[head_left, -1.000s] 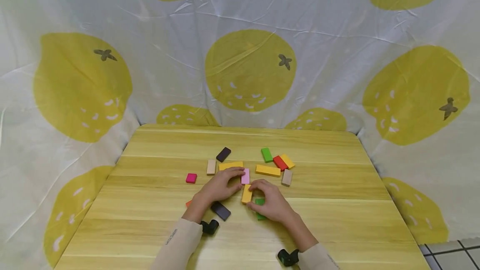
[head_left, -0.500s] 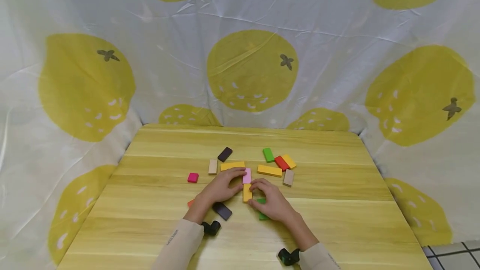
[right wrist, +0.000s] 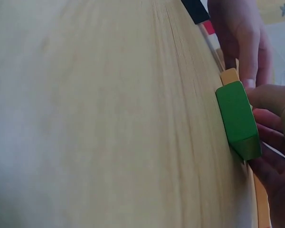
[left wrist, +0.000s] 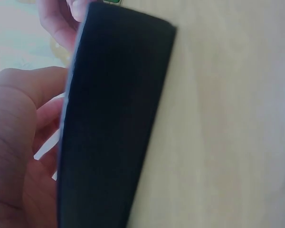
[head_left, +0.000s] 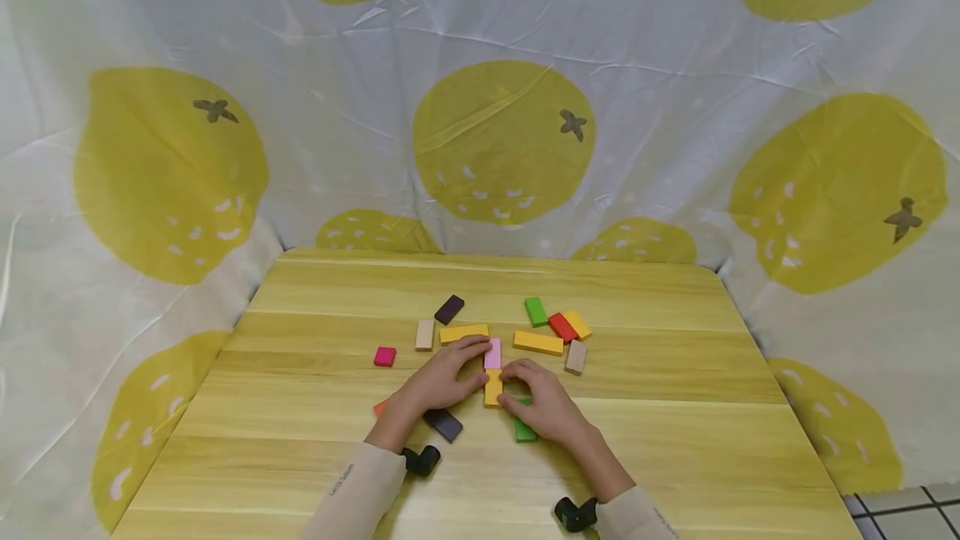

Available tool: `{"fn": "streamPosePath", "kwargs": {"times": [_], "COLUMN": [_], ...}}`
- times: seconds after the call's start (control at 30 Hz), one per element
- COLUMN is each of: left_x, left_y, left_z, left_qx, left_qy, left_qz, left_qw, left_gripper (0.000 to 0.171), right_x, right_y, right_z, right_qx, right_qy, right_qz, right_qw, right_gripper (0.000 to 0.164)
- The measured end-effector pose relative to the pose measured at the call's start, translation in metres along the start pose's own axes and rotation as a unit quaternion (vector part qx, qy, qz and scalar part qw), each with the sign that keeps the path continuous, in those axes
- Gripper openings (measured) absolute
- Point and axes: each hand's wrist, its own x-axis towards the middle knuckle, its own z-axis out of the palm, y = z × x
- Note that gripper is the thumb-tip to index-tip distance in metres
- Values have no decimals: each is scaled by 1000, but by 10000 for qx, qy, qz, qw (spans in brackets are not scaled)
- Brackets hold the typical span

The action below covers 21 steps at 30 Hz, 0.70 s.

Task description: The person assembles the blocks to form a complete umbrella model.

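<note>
Touching right hand point(head_left: 546, 405): your bent thumb and forefinger, partly apart, met the yellow block point(head_left: 492, 391) at its right edge; a grip could not be told.
Left hand point(head_left: 441, 377): your bent fingers reached the pink block point(head_left: 493, 355); their hold also was unclear.
Yellow block: it lay end to end with the pink block on the table point(head_left: 675, 423).

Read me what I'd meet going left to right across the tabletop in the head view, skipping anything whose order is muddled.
Magenta block → left hand → yellow block between the hands → right hand.
</note>
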Motion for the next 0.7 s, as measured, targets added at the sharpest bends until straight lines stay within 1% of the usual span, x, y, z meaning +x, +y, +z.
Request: {"fn": "streamPosePath", "kwargs": {"times": [0.47,0.7], "left_x": [1,-1], "left_y": [2,3], "left_z": [0,-1], "left_qx": [28,25], "left_qy": [-7,-87], "left_qz": [-56,-70], "left_qw": [10000,9999], "left_gripper": [65,69], "right_x": [1,-2], "right_y": [-2,-2], "right_z": [-1,-1], "right_qx": [-4,111], "right_qy": [-38,-1], "right_qz": [109,94], "right_qw": [9999,9999], "right_gripper": [28,33]}}
